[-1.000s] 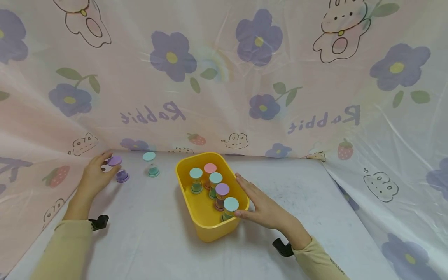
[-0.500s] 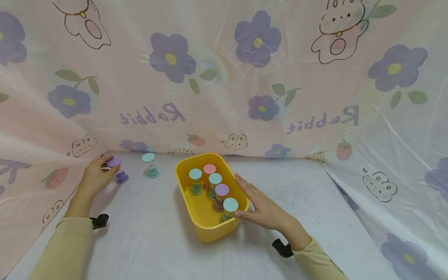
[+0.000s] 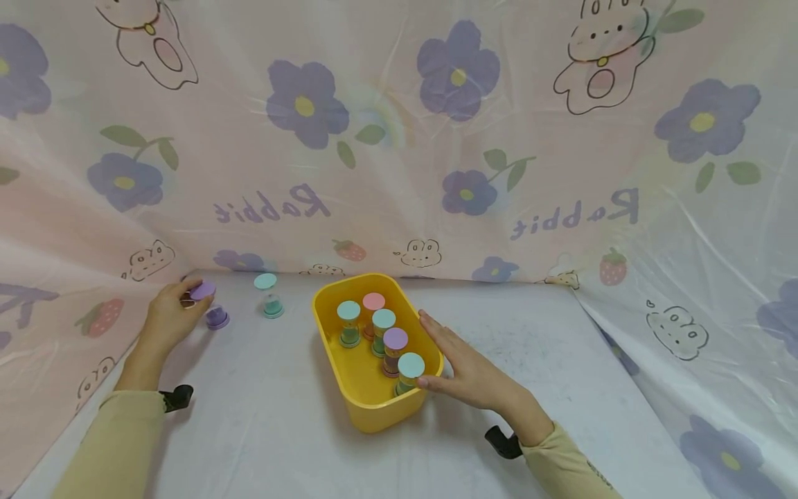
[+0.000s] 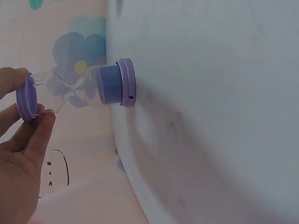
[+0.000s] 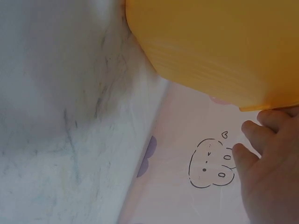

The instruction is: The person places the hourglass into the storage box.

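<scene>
My left hand (image 3: 167, 315) pinches the purple top cap of a sand timer (image 4: 110, 84), thumb on one side and fingers on the other. Its clear glass narrows at the waist, and purple sand fills the lower bulb above a base right at the white tabletop. To the right stands a mint-green sand timer (image 3: 269, 294). On the far side of the yellow bin (image 3: 358, 414) from these, my right hand (image 3: 467, 367) rests against the rim with fingers straight. Inside the bin stand several sand timers: mint-green ones, a purple one (image 3: 395, 339) and a pink one (image 3: 374, 302).
A pale sheet (image 3: 386, 173) printed with purple flowers and rabbits hangs behind and along both sides of the white tabletop (image 3: 268, 430). Black wrist mounts (image 3: 179, 397) show at both sleeves.
Almost nothing differs. The left hand and the cap it pinches have lowered very slightly in the head view; the right hand stays at the bin's rim.
</scene>
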{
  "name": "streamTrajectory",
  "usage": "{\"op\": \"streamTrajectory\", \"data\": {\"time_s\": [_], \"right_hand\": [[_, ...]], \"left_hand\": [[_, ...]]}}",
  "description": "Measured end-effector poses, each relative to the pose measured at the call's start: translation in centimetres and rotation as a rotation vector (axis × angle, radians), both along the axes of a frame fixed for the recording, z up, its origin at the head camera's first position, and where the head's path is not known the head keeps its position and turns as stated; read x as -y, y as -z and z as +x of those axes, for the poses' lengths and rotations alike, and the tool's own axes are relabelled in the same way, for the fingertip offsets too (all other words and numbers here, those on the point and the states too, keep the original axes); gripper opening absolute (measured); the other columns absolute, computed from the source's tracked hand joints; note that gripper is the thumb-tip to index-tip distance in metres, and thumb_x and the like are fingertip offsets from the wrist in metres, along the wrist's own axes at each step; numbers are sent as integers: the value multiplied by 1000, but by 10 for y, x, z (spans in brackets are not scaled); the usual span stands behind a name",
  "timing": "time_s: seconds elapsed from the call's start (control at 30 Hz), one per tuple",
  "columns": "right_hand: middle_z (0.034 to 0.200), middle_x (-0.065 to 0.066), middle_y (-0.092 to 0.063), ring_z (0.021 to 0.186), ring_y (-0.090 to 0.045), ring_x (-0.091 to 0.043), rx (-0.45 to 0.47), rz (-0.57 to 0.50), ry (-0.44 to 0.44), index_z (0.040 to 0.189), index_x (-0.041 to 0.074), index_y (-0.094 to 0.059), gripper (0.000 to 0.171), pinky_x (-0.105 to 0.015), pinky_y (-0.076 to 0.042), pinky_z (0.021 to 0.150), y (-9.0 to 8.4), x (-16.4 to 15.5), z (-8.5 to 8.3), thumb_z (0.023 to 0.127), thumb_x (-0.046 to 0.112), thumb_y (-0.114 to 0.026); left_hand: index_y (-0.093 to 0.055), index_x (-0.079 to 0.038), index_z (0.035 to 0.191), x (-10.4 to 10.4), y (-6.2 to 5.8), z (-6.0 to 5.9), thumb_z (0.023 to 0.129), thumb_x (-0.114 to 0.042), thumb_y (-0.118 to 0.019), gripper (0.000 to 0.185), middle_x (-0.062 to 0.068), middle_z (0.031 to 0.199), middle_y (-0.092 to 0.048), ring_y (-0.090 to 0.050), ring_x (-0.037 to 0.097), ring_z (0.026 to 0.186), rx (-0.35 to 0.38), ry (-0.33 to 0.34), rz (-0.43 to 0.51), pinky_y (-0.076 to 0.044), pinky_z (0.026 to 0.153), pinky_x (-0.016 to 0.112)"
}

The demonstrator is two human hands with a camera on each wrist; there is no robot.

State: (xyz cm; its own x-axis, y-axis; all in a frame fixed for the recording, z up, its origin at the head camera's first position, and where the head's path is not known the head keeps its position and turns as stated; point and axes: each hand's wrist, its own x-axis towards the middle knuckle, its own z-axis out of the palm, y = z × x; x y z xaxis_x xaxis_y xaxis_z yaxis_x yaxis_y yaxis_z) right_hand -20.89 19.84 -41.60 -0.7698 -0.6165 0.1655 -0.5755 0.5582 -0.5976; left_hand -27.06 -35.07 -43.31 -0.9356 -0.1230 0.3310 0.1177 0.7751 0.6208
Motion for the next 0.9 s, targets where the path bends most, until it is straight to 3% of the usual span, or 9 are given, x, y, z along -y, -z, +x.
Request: {"op": "streamTrajectory", "data": {"time_s": [0.07, 0.17, 0.27, 0.4, 0.73, 0.9], "right_hand": [[174, 8, -9, 159, -16, -31, 3, 1, 4, 169, 24, -11, 99, -60, -18, 125, 0, 0, 0, 96, 52, -71], [174, 8, -9, 159, -15, -29, 2, 7, 7, 169, 24, -11, 99, -59, -17, 125, 0, 0, 0, 96, 52, -71], [174, 8, -9, 159, -15, -28, -4, 9, 4, 169, 24, -11, 99, -57, -16, 126, 0, 0, -1, 96, 52, -71], [174, 6, -9, 159, -15, -27, -14, 5, -2, 169, 23, -11, 99, -56, -15, 127, -1, 0, 0, 96, 51, -71], [174, 8, -9, 159, -15, -25, -18, 9, -2, 169, 23, -11, 98, -54, -15, 127, 0, 0, -1, 96, 52, -71], [174, 7, -9, 159, -16, -27, -14, 6, -3, 169, 23, -12, 98, -55, -15, 127, 1, 0, -1, 96, 51, -71]], "left_hand": [[-49, 13, 143, -1, 1, 2, 103, -20, -64, 53, 37, 126, -52, -58, 53, 110, -2, 1, -1, -50, 91, 63], [-49, 14, 142, -3, 1, 5, 103, -20, -65, 54, 37, 128, -52, -59, 53, 110, -13, -3, -9, -51, 91, 59], [-51, 13, 142, -4, 2, 8, 102, -19, -66, 54, 37, 130, -52, -61, 52, 110, -36, -7, -12, -54, 87, 32], [-52, 13, 142, -6, 4, 12, 101, -18, -68, 54, 36, 132, -52, -62, 52, 109, -62, -9, 4, -39, 73, 5], [-55, 11, 140, -17, -4, 23, 99, -16, -70, 51, 33, 132, -55, -62, 51, 111, -125, -9, 20, -44, 77, 5], [-57, 12, 138, -26, -12, 29, 97, -12, -71, 49, 31, 129, -56, -61, 48, 111, -180, 1, 33, -41, 79, 1]]}}
